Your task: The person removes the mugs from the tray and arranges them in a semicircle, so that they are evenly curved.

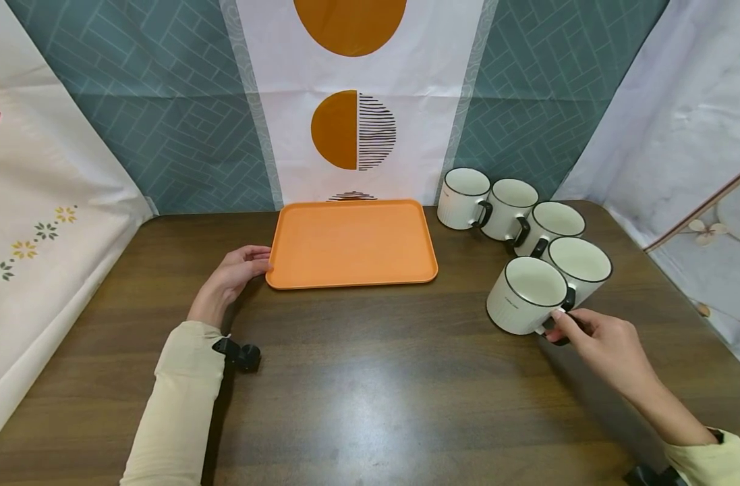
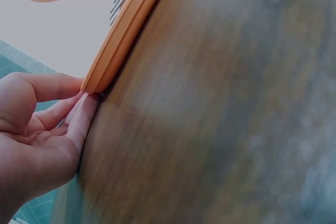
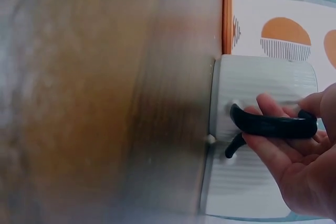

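At its left edge, an orange tray (image 1: 354, 244) lying on the table is pinched by my left hand (image 1: 235, 273). The left wrist view shows the thumb on the tray's rim (image 2: 113, 51) and the other fingers low beside it. My right hand (image 1: 603, 341) holds the black handle (image 3: 278, 127) of a white ribbed mug (image 1: 521, 304) with a dark rim, the nearest in a group. In the right wrist view the fingers pass behind the handle. The mug stands upright; whether its base touches the table I cannot tell.
Several similar white mugs stand in a curved row from behind the tray's right end: one at the back (image 1: 461, 202), others beside it, and one (image 1: 582, 266) right behind the held mug. A patterned cloth (image 1: 181, 101) hangs behind the brown wooden table (image 1: 345, 378).
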`<state>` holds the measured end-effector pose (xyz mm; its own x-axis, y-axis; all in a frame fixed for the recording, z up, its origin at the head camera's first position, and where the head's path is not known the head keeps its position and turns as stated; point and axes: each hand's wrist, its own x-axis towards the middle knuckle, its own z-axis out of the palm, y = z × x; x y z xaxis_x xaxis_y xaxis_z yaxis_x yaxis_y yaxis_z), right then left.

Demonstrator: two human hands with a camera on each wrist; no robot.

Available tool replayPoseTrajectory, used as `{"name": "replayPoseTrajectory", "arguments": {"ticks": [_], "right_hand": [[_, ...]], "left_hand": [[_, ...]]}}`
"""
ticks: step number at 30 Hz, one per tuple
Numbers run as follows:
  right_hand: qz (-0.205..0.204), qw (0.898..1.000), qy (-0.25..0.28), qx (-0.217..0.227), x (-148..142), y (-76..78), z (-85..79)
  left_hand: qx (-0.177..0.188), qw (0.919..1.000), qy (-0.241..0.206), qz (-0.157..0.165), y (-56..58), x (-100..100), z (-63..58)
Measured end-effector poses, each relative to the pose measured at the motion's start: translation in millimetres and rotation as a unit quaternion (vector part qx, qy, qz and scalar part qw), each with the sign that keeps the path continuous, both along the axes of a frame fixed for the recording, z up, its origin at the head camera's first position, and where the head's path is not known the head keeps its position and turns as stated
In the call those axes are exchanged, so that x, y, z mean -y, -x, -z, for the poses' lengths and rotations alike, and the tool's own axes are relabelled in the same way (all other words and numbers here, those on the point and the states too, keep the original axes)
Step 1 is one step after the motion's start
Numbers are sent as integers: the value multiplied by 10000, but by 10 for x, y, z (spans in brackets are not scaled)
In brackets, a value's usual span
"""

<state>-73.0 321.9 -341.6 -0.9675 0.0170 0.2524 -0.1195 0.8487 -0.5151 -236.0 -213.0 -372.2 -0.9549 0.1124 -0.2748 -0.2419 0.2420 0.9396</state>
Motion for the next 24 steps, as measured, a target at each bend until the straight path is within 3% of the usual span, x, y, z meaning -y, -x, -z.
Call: {"name": "replayPoseTrajectory", "arguments": {"ticks": [11, 18, 24], "right_hand": [[90, 9999, -72, -2, 22, 1, 3], [280, 9991, -299, 122, 21, -20, -83], [588, 9960, -469, -476, -11, -12, -205]], "left_hand": [[-44, 10000, 10, 11, 5, 1, -5], [-54, 9999, 35, -89, -13, -19, -5], [-93, 9996, 57, -243, -15, -37, -7]]}}
